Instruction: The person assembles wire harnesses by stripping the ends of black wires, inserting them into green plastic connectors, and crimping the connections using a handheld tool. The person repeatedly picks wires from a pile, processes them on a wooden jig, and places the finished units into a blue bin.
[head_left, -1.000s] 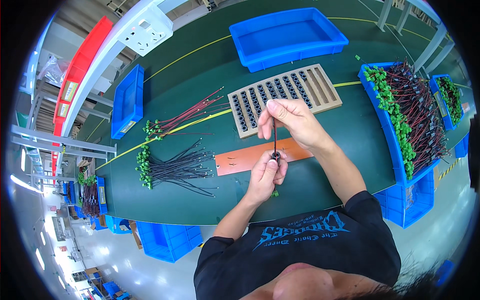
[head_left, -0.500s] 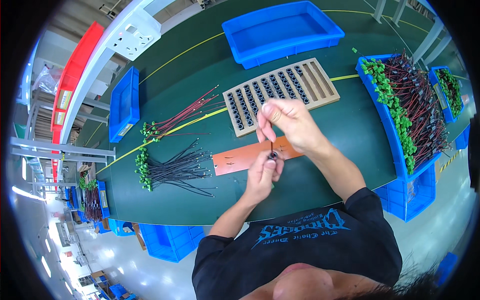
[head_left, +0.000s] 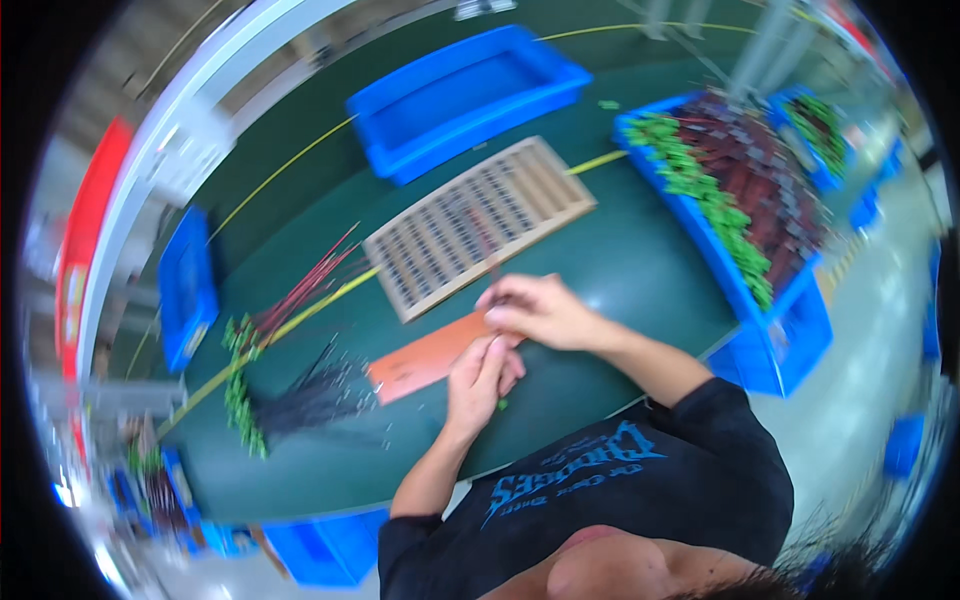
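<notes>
Both hands pinch together over the orange card (head_left: pixel 425 362): right hand (head_left: pixel 535 312) at one o'clock of left hand (head_left: pixel 480 375); blur hides what they hold.

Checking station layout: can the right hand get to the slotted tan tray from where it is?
Probably yes. The right hand sits just in front of the slotted tan tray, with only bare green table between. It is pinched together with the left hand, so possibly occupied.

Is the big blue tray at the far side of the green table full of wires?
No, the big blue tray at the far side of the green table looks empty; only its bare blue floor shows.
</notes>
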